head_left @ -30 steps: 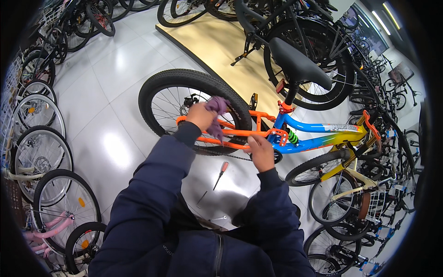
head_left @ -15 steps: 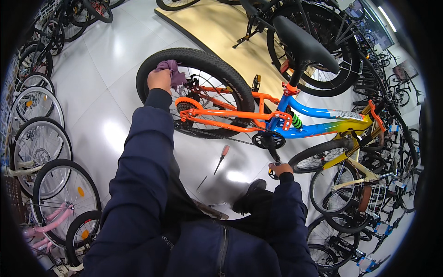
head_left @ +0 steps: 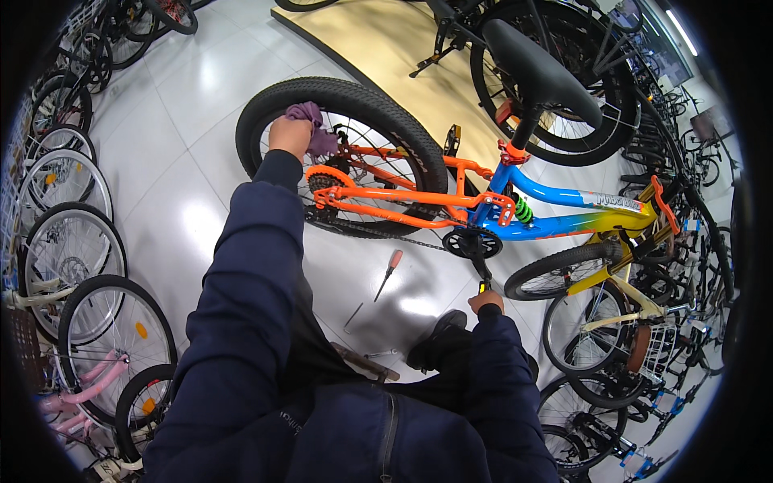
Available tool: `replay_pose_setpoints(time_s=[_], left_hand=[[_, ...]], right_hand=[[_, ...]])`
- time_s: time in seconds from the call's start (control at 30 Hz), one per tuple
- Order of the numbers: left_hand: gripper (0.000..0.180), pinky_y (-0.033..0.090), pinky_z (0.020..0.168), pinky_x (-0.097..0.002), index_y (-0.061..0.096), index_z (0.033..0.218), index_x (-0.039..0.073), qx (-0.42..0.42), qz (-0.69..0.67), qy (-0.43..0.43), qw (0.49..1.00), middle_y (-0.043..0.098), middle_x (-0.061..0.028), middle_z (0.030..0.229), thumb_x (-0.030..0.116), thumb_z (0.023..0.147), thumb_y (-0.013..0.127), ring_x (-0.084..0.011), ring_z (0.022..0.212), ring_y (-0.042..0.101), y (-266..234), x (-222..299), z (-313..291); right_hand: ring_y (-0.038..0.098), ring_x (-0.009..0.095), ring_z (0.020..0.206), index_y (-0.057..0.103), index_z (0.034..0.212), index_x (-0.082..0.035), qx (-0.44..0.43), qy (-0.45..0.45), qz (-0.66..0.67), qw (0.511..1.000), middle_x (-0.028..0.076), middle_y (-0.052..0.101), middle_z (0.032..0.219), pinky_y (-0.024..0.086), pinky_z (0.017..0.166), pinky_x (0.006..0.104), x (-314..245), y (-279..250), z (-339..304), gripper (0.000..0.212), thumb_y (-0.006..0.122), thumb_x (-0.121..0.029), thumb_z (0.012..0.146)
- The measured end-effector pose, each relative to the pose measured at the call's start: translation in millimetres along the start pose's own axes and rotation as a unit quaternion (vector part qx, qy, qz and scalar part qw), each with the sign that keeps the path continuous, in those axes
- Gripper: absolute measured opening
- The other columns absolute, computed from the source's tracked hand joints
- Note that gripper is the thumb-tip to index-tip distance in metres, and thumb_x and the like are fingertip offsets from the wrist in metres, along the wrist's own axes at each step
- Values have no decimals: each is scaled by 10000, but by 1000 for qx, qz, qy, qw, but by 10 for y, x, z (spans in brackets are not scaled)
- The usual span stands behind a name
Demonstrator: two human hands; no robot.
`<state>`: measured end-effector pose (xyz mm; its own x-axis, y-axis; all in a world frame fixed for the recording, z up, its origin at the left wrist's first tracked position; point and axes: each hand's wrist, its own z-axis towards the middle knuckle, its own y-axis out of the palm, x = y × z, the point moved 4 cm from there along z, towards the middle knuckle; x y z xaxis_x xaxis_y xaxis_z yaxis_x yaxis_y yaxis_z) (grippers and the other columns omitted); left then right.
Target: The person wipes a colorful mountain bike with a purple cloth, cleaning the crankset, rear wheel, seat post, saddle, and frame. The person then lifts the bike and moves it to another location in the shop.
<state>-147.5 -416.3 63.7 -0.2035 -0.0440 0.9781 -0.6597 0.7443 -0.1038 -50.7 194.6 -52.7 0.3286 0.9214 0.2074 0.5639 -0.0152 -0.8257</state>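
Observation:
A bicycle with a blue, yellow and orange frame (head_left: 555,196) stands in front of me. At its rear wheel (head_left: 378,101), my left hand (head_left: 288,136) is closed on a bunched purple cloth (head_left: 307,121), which lies over the spokes and rim. My right hand (head_left: 486,302) is closed round the near pedal (head_left: 484,286), low on the crank; the fingers hide most of that pedal. Left of the crank, the chain (head_left: 386,235) runs back to the rear sprocket (head_left: 328,179). An orange suspension arm (head_left: 386,197) crosses the rear wheel.
A screwdriver with an orange handle (head_left: 394,259) and a hex key (head_left: 353,317) lie on the tiled floor. Nearer my feet are a wooden-handled tool (head_left: 364,363) and a shoe (head_left: 443,330). A wooden platform (head_left: 362,40) bears a black bicycle. Parked bicycles line both sides.
My left hand and the cloth have shifted slightly right over the wheel. The pedal has turned in my right hand, and its yellow reflector now shows upright. The bicycle sits slightly further right.

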Motion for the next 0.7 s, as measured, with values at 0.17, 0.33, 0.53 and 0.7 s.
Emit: replay_pose_setpoints(time_s=[0.17,0.33,0.53,0.7], left_hand=[[332,512,848,-458,694,940,-65,1,249,73,966,687,-303,956,189,741,618,-440,945,662,-34,-15,-43],[290,513,883,-480,719,975,-8,10,343,130,930,697,-271,956,175,778,610,-441,966,657,-15,55,-262],[275,542,811,-444,738,993,30,-9,351,131,927,723,-212,901,172,757,734,-398,879,692,152,198,-425],[316,545,816,-442,691,988,-3,12,342,150,928,722,-206,935,189,748,765,-400,890,697,251,303,-515]], right_hand=[[679,332,1078,704,1131,7,-13,-39,-43,998,196,709,1143,537,942,383,-76,-124,-117,647,747,-509,744],[680,380,1036,667,1194,3,12,-137,-11,990,215,714,1092,543,892,441,-444,-920,-508,662,745,-520,795],[674,422,975,614,1225,34,125,-362,166,909,264,698,1032,537,851,485,-868,-1489,-1280,674,719,-504,833],[666,409,926,593,1107,42,11,-439,74,895,253,686,966,531,805,482,-1160,-1327,-1542,573,687,-468,864]])
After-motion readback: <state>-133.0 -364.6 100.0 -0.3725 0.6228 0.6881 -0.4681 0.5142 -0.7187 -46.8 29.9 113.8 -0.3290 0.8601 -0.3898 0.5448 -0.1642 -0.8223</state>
